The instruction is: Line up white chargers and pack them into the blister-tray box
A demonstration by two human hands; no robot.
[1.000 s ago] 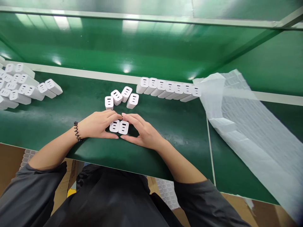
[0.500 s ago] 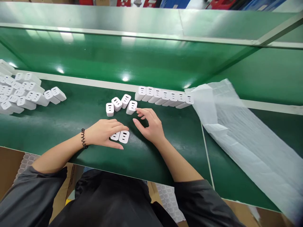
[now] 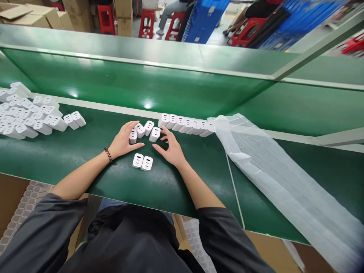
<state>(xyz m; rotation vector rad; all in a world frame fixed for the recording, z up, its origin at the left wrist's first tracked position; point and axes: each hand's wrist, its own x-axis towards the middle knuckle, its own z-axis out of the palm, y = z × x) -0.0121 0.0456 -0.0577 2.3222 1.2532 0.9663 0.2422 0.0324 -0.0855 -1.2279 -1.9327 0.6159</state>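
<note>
Several white charger blocks stand upright in a loose cluster on the green bench, port faces up. My left hand point(image 3: 124, 139) curves round the cluster's left side, fingers apart, beside the leftmost charger block point(image 3: 133, 135). On the other side my right hand point(image 3: 171, 148) is spread with its fingertips near the rightmost charger block point(image 3: 155, 134); whether they touch it I cannot tell. Between them stand two more, a tilted charger block point(image 3: 139, 130) and another charger block point(image 3: 149, 127). Closer to me, a pair of charger blocks point(image 3: 138, 160) stands side by side.
A row of chargers point(image 3: 187, 124) lines the back ledge. Many more chargers point(image 3: 28, 113) are massed at the left. A translucent white sheet point(image 3: 273, 170) drapes across the right of the green bench point(image 3: 204, 182). Beyond the partition are red stools point(image 3: 147, 23) and seated people.
My left hand has moved off the front pair, forward to the cluster's left side. My right hand stays at the cluster's right. The view has tilted up, showing more background.
</note>
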